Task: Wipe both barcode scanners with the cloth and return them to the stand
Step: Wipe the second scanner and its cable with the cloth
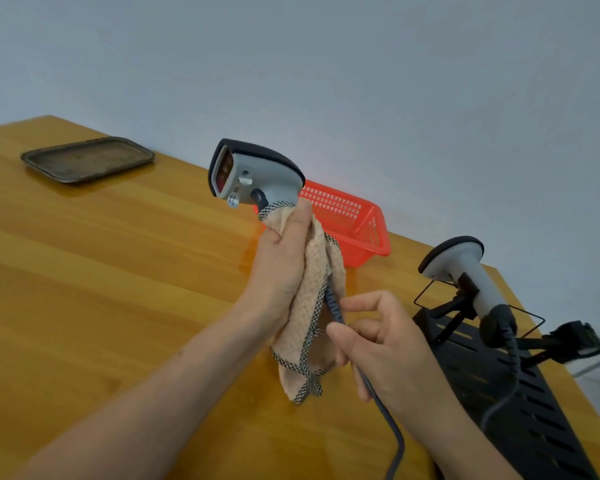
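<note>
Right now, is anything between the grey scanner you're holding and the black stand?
Yes: the second grey scanner sits in the black slotted stand's near holder, in front of the free holder where the held grey barcode scanner should go.

The wooden table [118,271] carries a metal tray [87,159] near its far left corner, a red basket [357,223] at the far edge and a black stand [534,410] at the right edge.

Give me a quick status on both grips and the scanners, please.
Copy: left grip holds cloth round raised scanner handle; right grip holds its cable; second scanner sits in stand; nothing in the way.
</note>
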